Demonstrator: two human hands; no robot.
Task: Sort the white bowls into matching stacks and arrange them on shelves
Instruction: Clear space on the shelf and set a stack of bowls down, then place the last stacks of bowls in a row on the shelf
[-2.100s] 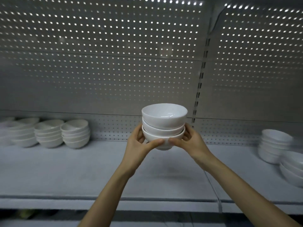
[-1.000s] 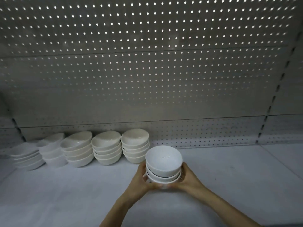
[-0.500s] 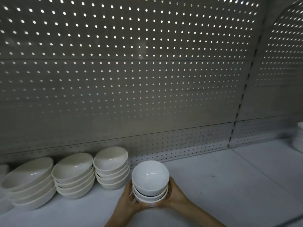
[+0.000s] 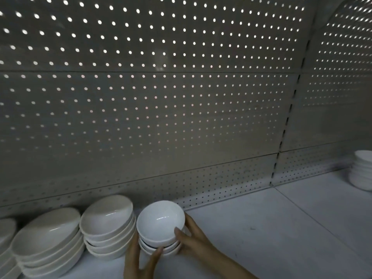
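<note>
Low in the frame, just left of centre, we see a stack of three small bowls (image 4: 161, 228), white and nested, gripped from both sides. We mark the left hand (image 4: 138, 260) at the stack's lower left. Its thumb lies across the front of the lowest bowl, and its fingers run up the left flank, in the narrow gap beside a neighbouring stack of wider bowls (image 4: 108, 228). We mark the right hand (image 4: 195, 240) at the lower right. Its thumb presses on the wall of the top bowl just below the rim, and its fingers wrap round the far right side. Both hands are thus clamped on the small bowls, one to each side, with the bowls between them.

The held stack is at the back of the shelf (image 4: 281, 228), close to the perforated back panel (image 4: 161, 107). Whether its base touches the shelf we cannot tell, since the hands hide it. Further left stands a second wide stack (image 4: 48, 240), with part of another stack (image 4: 6, 228) at the left edge. At the right edge of the frame, well apart, a further pile of white bowls (image 4: 362, 170) stands beyond the slotted upright (image 4: 285, 125) that divides the back panel.
</note>
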